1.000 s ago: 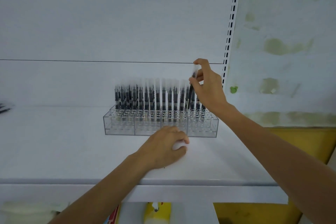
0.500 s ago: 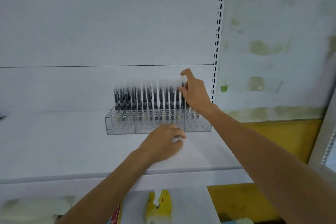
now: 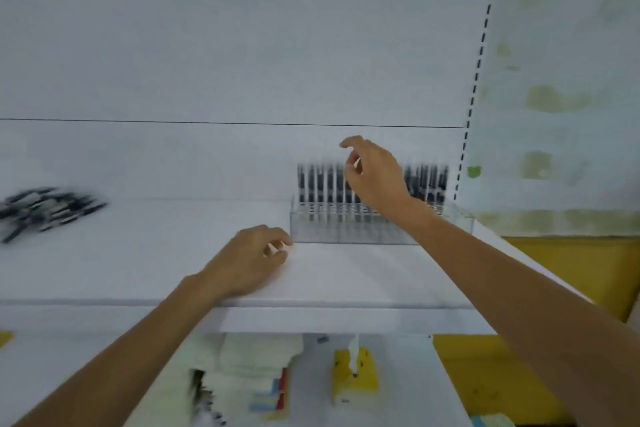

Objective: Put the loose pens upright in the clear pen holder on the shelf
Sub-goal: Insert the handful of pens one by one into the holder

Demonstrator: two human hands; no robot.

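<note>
The clear pen holder point(image 3: 446, 227) stands on the white shelf point(image 3: 346, 274), with several dark pens point(image 3: 318, 184) upright in it. My right hand point(image 3: 374, 177) hovers over the middle of the row, its fingers loosely curled and holding nothing. My left hand point(image 3: 249, 263) rests on the shelf at the holder's front left corner, with its fingers curled over a small pale thing point(image 3: 286, 247) too blurred to name. A heap of loose dark pens point(image 3: 45, 208) lies far left on the shelf.
The shelf's back panel rises just behind the holder, and a slotted upright point(image 3: 474, 87) runs along its right side. On the lower shelf lie a yellow tissue pack point(image 3: 356, 374) and folded pale cloths point(image 3: 256, 357).
My right hand let go of the pen it held over the holder's right end and moved left along the row. The view swung left, bringing the loose pens into sight.
</note>
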